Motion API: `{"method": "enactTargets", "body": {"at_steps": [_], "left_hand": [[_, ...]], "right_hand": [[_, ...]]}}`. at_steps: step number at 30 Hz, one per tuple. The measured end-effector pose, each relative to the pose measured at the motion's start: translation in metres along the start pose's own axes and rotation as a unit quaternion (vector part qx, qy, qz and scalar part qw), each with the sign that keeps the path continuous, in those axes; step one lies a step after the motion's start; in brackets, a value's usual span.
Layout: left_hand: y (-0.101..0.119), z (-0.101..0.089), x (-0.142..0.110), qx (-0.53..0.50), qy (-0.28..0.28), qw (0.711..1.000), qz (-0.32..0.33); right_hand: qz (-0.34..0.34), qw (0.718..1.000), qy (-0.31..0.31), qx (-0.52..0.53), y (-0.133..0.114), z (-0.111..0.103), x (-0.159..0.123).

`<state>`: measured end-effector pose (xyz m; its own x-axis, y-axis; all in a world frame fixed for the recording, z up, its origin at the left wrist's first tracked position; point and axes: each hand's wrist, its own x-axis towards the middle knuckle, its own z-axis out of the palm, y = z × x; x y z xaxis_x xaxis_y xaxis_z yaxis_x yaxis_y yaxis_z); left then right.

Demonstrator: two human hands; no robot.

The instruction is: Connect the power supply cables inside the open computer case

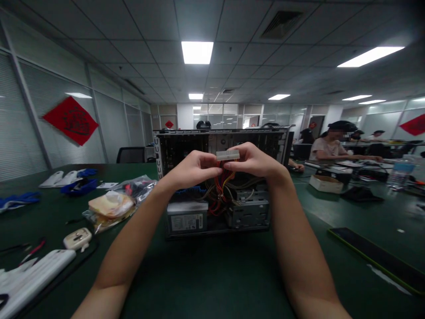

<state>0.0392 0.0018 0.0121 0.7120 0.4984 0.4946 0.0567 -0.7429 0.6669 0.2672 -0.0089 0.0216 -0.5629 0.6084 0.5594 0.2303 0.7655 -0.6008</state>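
In front of me an opened computer case [219, 131] lies on its side on the green table. My left hand [195, 168] and my right hand [254, 160] meet before its open side, both closed around a pale, wide power connector [227, 154]. Red, orange and yellow wires [219, 186] run down from the connector into a bundle inside the case. At the case's lower left sits the power supply [187, 217] with a label on it. A metal drive cage [249, 213] is at the lower right.
On the left lie a power strip [40, 281], a white adapter [77, 239], plastic-bagged items [113, 204] and blue gloves [79, 186]. To the right are a dark flat strip [378, 254], a small carton [326, 183] and a water bottle [400, 173]. A person [332, 144] sits at the far right.
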Motion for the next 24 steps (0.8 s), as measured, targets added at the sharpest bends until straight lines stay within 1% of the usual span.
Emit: {"method": "enactTargets", "body": {"at_steps": [3,8,10,13,16,19,24], "left_hand": [[-0.003,-0.004,0.001,-0.032,-0.028,0.999,-0.013],[-0.01,-0.006,0.005,-0.042,-0.044,0.998,-0.012],[-0.012,-0.002,0.007,-0.022,-0.029,0.999,0.001],[-0.011,0.005,0.008,0.045,0.032,0.998,0.027],[-0.005,0.008,0.005,0.13,0.082,0.987,0.041],[0.0,0.007,0.0,0.168,0.085,0.981,0.039],[0.002,0.003,-0.004,0.174,0.068,0.982,0.03]], "right_hand": [[0.0,1.0,-0.003,-0.002,-0.001,0.0,0.0],[0.017,1.0,-0.009,0.008,0.0,0.0,-0.001],[0.031,0.999,-0.009,0.014,0.001,-0.001,0.0],[0.035,0.999,0.014,0.015,0.004,-0.002,0.001],[0.025,0.999,0.038,0.008,0.004,-0.001,0.002],[0.025,0.999,0.036,0.003,0.002,0.001,0.002],[0.023,0.999,0.025,0.002,-0.001,0.004,0.001]]}}
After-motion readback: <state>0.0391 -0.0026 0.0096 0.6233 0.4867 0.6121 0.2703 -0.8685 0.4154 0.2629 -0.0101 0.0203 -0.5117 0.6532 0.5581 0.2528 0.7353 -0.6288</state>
